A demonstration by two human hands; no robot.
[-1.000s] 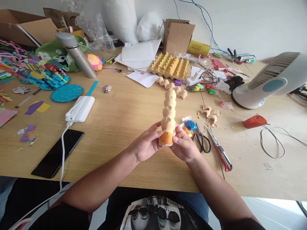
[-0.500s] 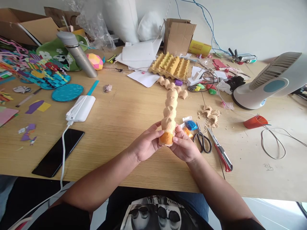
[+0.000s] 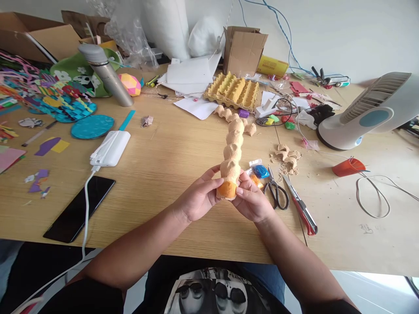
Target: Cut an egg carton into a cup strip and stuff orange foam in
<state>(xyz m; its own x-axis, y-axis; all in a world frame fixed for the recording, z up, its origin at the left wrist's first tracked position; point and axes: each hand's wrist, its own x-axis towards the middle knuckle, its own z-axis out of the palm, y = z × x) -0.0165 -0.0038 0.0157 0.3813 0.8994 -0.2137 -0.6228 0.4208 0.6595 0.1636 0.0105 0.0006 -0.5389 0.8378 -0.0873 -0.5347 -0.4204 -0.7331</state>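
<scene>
Between both hands I hold a bumpy strip cut from an egg carton (image 3: 231, 152), its long end pointing away from me. The bump nearest me is covered in orange; the others are pale tan. My left hand (image 3: 201, 194) grips the near end from the left, thumb on the orange bump. From the right, my right hand (image 3: 252, 198) pinches the same end with its thumb at the orange edge. Fingers under the strip are partly hidden. Beside my right hand lie black-handled scissors (image 3: 276, 192), a blue clay packet (image 3: 261, 171) and an orange packet (image 3: 256, 180).
A red utility knife (image 3: 303, 209) and carton scraps (image 3: 288, 157) lie to the right. Farther back are a yellow egg tray (image 3: 232, 90) and a white fan (image 3: 369, 109). A phone (image 3: 80, 209), power bank (image 3: 111, 148) and steel bottle (image 3: 108, 76) are on the left.
</scene>
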